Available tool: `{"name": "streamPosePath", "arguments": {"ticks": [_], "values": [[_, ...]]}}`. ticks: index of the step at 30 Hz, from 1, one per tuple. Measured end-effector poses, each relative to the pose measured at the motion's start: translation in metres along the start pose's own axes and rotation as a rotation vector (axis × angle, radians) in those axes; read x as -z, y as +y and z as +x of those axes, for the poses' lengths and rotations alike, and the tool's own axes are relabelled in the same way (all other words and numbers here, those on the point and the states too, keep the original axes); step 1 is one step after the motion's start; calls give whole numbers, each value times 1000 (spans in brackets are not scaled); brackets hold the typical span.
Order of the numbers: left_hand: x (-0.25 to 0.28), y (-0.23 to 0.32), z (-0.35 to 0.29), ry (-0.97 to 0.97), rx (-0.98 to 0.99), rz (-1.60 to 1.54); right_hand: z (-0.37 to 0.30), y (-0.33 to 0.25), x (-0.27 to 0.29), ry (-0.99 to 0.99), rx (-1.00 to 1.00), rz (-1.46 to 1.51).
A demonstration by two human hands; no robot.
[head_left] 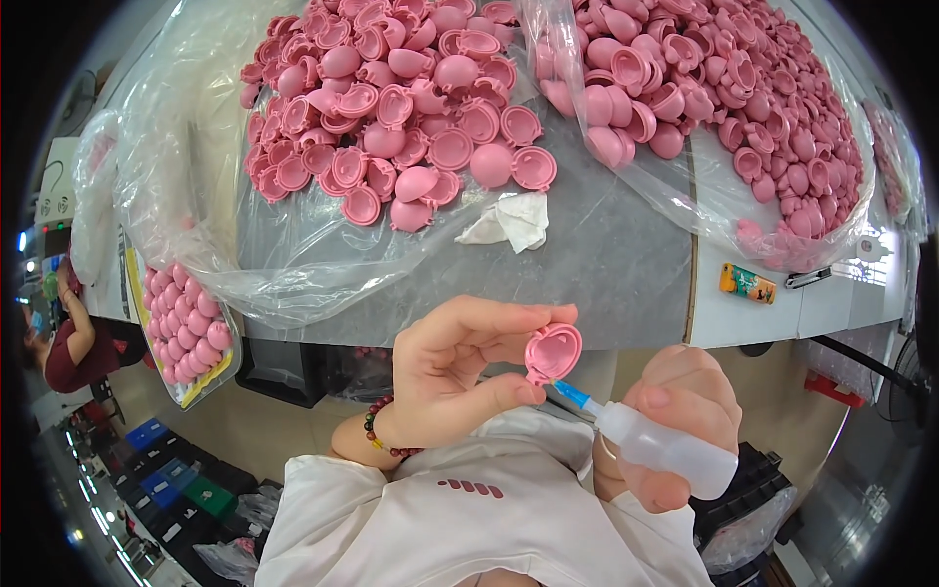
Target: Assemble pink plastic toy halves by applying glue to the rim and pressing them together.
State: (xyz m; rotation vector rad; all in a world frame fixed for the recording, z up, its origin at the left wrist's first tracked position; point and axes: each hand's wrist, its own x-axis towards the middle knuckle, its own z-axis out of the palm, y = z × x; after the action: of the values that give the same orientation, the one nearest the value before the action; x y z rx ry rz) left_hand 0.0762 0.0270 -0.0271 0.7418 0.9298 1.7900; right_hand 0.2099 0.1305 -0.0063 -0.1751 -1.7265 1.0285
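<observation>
Between the thumb and fingers of my left hand is a small pink plastic half-shell, its hollow side facing up toward me. My right hand grips a translucent white squeeze bottle, tilted, with a blue needle tip. The tip reaches the lower rim of the half-shell, by its small hinge tab; whether any liquid comes out is too small to tell. Both hands are held in front of the table's near edge. Beyond them lies a crumpled white cloth on the grey tabletop.
A heap of pink shells lies on clear plastic at the back, with another heap to the right. A tray of closed pink balls stands at left. A lighter rests at right. Another person sits far left.
</observation>
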Motion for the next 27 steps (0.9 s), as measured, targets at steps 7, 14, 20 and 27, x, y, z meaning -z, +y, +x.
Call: {"name": "streamPosePath", "arguments": {"ticks": [7,14,20,27], "values": [[0,2,0,-4,-6,-4,1,2,1,13,14,63],[2,0,1,-32,-9,25,1,7,-3,-17,46,-52],[2,2,-1,-14,-16,41,-1,7,-1,-3,41,-25],[1,5,-2,-2,-68,180,-1,8,-2,-4,60,-84]]}}
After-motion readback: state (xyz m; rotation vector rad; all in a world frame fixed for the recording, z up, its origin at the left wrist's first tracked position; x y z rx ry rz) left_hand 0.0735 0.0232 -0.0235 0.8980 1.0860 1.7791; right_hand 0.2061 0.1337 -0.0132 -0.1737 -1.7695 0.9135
